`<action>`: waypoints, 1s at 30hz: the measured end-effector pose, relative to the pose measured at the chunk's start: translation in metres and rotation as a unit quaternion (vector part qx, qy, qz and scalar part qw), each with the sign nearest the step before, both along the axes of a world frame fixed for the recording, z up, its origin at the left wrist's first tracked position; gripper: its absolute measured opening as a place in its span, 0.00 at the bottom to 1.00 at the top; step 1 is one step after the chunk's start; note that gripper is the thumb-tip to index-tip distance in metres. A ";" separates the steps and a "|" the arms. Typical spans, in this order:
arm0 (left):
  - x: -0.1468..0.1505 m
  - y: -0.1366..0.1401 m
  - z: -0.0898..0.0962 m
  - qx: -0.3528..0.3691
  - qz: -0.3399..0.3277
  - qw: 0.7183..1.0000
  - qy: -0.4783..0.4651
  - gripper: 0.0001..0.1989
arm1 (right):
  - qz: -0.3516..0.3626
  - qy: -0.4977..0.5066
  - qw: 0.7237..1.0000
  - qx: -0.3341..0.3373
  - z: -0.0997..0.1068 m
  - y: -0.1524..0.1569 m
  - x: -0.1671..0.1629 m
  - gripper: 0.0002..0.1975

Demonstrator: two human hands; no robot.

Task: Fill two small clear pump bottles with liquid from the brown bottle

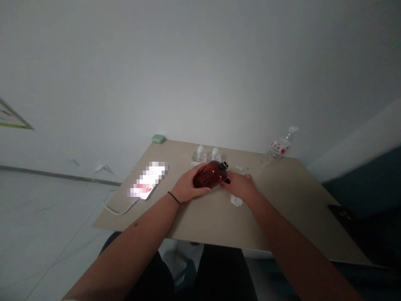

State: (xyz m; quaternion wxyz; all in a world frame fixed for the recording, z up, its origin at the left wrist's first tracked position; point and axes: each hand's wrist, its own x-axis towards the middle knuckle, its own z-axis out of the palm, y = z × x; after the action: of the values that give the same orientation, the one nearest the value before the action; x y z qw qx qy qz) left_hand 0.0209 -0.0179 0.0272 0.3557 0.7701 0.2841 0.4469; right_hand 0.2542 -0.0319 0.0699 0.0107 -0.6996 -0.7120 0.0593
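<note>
My left hand (188, 184) is wrapped round a dark red, see-through bottle (209, 175). The bottle is tilted, its black neck (223, 165) pointing up and to the right. Beside the neck, my right hand (238, 184) is closed, and a small black piece (227, 181) shows at its fingertips; most of it is hidden, so its kind is unclear. Just behind the red bottle stand two small clear bottles with white tops, the left clear bottle (199, 154) and the right clear bottle (215, 154). Crumpled white tissue (237, 200) lies under my right wrist.
A lit phone (149, 179) with a white cable (117, 212) lies on the table (206, 228) at left. A small green case (158, 139) sits at the back left corner. At the back right is a clear plastic bottle (278, 146). The wall (200, 75) borders the far edge.
</note>
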 end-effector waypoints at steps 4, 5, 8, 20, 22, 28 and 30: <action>0.000 0.002 0.000 0.009 -0.001 1.000 -0.003 0.43 | 0.024 0.071 0.997 0.010 -0.006 0.010 0.003 0.12; -0.001 0.002 0.000 0.011 -0.004 1.000 -0.002 0.43 | 0.023 0.130 0.991 0.024 -0.005 0.011 0.007 0.12; 0.000 0.003 0.001 0.016 -0.013 1.000 0.003 0.42 | -0.012 0.379 0.920 0.095 0.005 0.008 0.017 0.11; 0.002 -0.003 0.010 0.021 -0.041 0.999 0.022 0.42 | -0.005 0.645 0.733 0.216 0.045 -0.037 -0.014 0.15; 0.001 -0.003 0.010 0.015 -0.039 0.999 0.024 0.42 | 0.010 0.643 0.738 0.204 0.044 -0.036 -0.016 0.14; 0.001 -0.003 0.008 0.021 -0.045 0.999 0.016 0.42 | 0.033 0.632 0.749 0.195 0.042 -0.036 -0.017 0.14; 0.001 -0.003 0.008 0.023 -0.044 0.999 0.020 0.42 | 0.034 0.620 0.760 0.190 0.043 -0.036 -0.016 0.14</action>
State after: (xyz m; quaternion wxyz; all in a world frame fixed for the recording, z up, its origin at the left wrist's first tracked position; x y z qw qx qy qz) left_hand 0.0216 -0.0205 0.0354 0.3514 0.7987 0.2472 0.4214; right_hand 0.2377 -0.0683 0.1128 0.5805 -0.4689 -0.5697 0.3443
